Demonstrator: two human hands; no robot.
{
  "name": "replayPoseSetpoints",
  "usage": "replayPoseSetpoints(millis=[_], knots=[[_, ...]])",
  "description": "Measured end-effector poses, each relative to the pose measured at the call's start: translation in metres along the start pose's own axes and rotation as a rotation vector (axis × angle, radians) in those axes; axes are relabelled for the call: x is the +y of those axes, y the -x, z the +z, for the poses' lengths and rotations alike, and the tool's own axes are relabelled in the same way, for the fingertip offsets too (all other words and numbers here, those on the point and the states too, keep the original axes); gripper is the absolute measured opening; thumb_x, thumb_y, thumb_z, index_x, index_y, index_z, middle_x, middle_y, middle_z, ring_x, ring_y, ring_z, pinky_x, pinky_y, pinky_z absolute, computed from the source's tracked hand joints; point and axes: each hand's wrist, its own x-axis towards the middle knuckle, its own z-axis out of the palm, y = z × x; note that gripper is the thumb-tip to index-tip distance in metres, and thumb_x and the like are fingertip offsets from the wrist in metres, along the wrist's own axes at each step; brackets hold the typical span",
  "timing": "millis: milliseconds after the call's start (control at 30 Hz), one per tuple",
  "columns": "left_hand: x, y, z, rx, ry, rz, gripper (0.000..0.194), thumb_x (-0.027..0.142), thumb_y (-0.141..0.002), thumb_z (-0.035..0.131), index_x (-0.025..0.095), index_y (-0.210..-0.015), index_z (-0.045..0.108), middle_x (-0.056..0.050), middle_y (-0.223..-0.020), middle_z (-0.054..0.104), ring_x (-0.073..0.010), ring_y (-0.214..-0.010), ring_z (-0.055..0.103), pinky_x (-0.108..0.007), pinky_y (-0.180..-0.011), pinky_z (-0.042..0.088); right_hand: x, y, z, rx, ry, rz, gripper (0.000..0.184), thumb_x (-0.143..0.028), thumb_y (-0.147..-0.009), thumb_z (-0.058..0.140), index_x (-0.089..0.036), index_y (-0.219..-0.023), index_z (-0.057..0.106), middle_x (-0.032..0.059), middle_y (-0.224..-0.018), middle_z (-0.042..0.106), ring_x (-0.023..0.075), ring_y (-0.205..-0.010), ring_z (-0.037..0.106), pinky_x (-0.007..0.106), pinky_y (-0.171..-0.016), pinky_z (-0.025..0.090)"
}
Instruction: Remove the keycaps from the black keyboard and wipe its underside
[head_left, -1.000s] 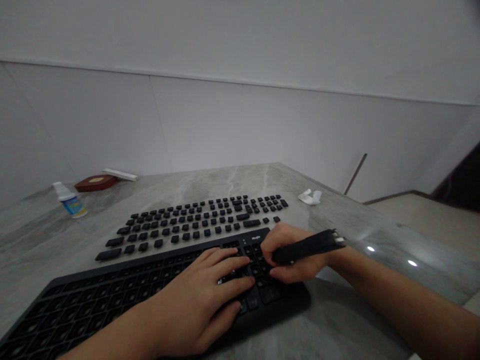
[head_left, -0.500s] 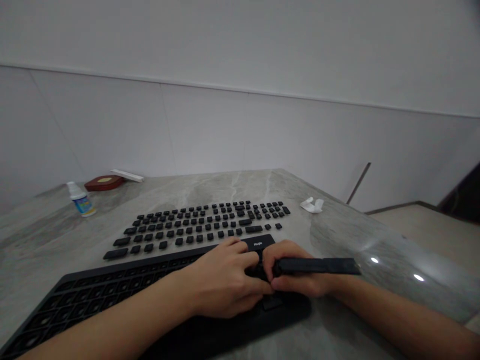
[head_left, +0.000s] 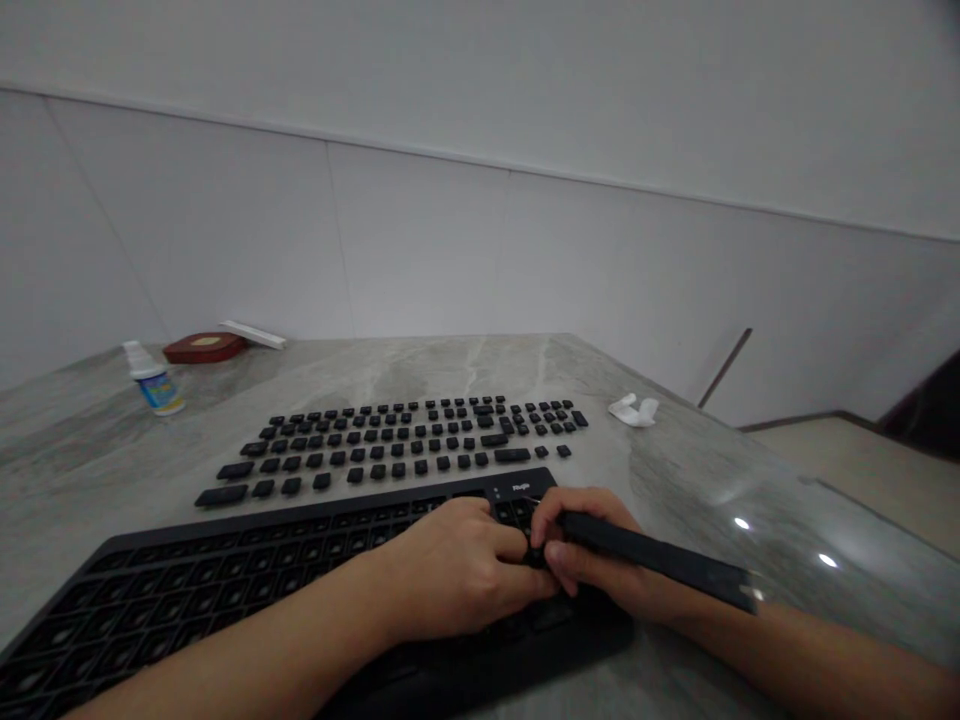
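A black keyboard base (head_left: 225, 572) with most of its key sockets bare lies in front of me. My left hand (head_left: 469, 565) rests over its right part, fingers curled down and together at the number-pad area. Whatever its fingertips pinch is hidden. My right hand (head_left: 592, 545) meets it there, with its thumb and forefinger bent close to a small dark piece (head_left: 534, 554), probably a keycap. Across the right palm lies a long flat black tool (head_left: 667, 556), gripped by the hand, with a shiny metallic end pointing right. Several loose black keycaps (head_left: 398, 469) stand in rows behind the base.
A grey marbled table (head_left: 375, 375) carries everything. At the back left are a white spray bottle (head_left: 156, 382) with a blue label, a reddish-brown case (head_left: 204, 348) and a white strip (head_left: 255, 334). Crumpled white paper (head_left: 634, 410) lies near the right edge.
The black tool in my right hand has swung so its far end points lower, toward the forearm. Both hands stay over the number-pad area. The view has shifted slightly.
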Motion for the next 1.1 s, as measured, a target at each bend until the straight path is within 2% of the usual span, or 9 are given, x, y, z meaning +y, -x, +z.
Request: replayPoseSetpoints(millis=[133, 333, 400, 467, 567, 667, 733, 867, 1100], knots=[[0.001, -0.001, -0.004, 0.018, -0.067, 0.015, 0.018, 0.023, -0.104, 0.050, 0.023, -0.106, 0.068, 0.004, -0.071, 0.062, -0.0153, -0.054, 0.050, -0.035, -0.053, 0.032, -0.002, 0.002, 0.005, 0.070, 0.055, -0.011, 0.017, -0.031, -0.088, 0.065, -0.017, -0.080, 0.061, -0.0049, -0.054, 0.051, 0.0080, -0.046, 0.043, 0.018, -0.044, 0.033], [0.002, -0.004, -0.004, -0.013, -0.089, -0.014, 0.017, 0.024, -0.103, 0.052, 0.022, -0.099, 0.068, 0.002, -0.078, 0.063, -0.0160, -0.060, 0.053, -0.034, -0.055, 0.036, 0.001, 0.002, 0.007, 0.152, 0.144, 0.019, 0.021, -0.034, -0.090, 0.063, -0.018, -0.077, 0.059, -0.0042, -0.047, 0.054, 0.0094, -0.040, 0.046, 0.019, -0.041, 0.034], [0.001, -0.005, -0.003, -0.015, -0.088, -0.015, 0.020, 0.024, -0.103, 0.051, 0.021, -0.095, 0.069, 0.001, -0.078, 0.063, -0.0159, -0.062, 0.055, -0.034, -0.056, 0.037, 0.002, 0.001, 0.006, 0.210, 0.266, -0.059, 0.022, -0.031, -0.089, 0.064, -0.018, -0.072, 0.058, -0.0037, -0.048, 0.054, 0.0092, -0.041, 0.046, 0.020, -0.042, 0.034], [0.001, -0.006, -0.003, -0.016, -0.089, -0.011, 0.022, 0.024, -0.104, 0.050, 0.020, -0.093, 0.069, 0.001, -0.078, 0.063, -0.0158, -0.063, 0.056, -0.034, -0.056, 0.037, 0.002, 0.000, 0.003, 0.247, 0.438, -0.199, 0.024, -0.028, -0.087, 0.066, -0.018, -0.067, 0.056, -0.0042, -0.050, 0.052, 0.0084, -0.044, 0.044, 0.020, -0.045, 0.033], [0.001, -0.006, -0.005, -0.024, -0.085, -0.005, 0.020, 0.022, -0.103, 0.051, 0.020, -0.095, 0.069, 0.000, -0.080, 0.063, -0.0156, -0.063, 0.055, -0.033, -0.057, 0.039, 0.002, -0.001, -0.006, 0.183, 0.575, -0.294, 0.029, -0.026, -0.086, 0.064, -0.018, -0.062, 0.051, -0.0059, -0.051, 0.044, 0.0072, -0.046, 0.038, 0.021, -0.046, 0.030], [0.001, -0.006, -0.006, -0.041, -0.081, 0.000, 0.019, 0.022, -0.103, 0.051, 0.020, -0.097, 0.070, 0.000, -0.079, 0.062, -0.0152, -0.061, 0.054, -0.032, -0.058, 0.040, 0.002, -0.003, -0.012, 0.032, 0.513, -0.244, 0.030, -0.026, -0.087, 0.060, -0.019, -0.061, 0.048, -0.0063, -0.051, 0.042, 0.0068, -0.045, 0.037, 0.020, -0.045, 0.029], [0.001, -0.007, -0.006, -0.044, -0.076, -0.003, 0.019, 0.022, -0.103, 0.051, 0.020, -0.101, 0.070, 0.000, -0.079, 0.062, -0.0155, -0.062, 0.055, -0.032, -0.058, 0.041, 0.003, -0.004, -0.012, 0.005, 0.461, -0.193, 0.031, -0.027, -0.086, 0.060, -0.019, -0.060, 0.046, -0.0066, -0.051, 0.041, 0.0066, -0.044, 0.036, 0.020, -0.044, 0.028], [0.002, -0.007, -0.005, -0.049, -0.066, -0.010, 0.020, 0.021, -0.103, 0.050, 0.020, -0.106, 0.070, -0.002, -0.084, 0.065, -0.0167, -0.070, 0.060, -0.030, -0.060, 0.043, 0.005, -0.008, -0.002, 0.125, 0.421, -0.079, 0.037, -0.026, -0.083, 0.059, -0.020, -0.053, 0.038, -0.0075, -0.048, 0.031, 0.0063, -0.043, 0.028, 0.020, -0.041, 0.023], [0.007, -0.009, -0.006, -0.016, 0.006, -0.064, 0.027, 0.017, -0.102, 0.048, 0.017, -0.088, 0.071, -0.003, -0.083, 0.061, -0.0152, -0.063, 0.054, -0.026, -0.056, 0.041, 0.010, -0.008, 0.008, 0.284, 0.445, -0.095, 0.030, -0.018, -0.075, 0.054, -0.019, -0.049, 0.039, -0.0070, -0.047, 0.031, 0.0060, -0.044, 0.027, 0.018, -0.040, 0.023]])
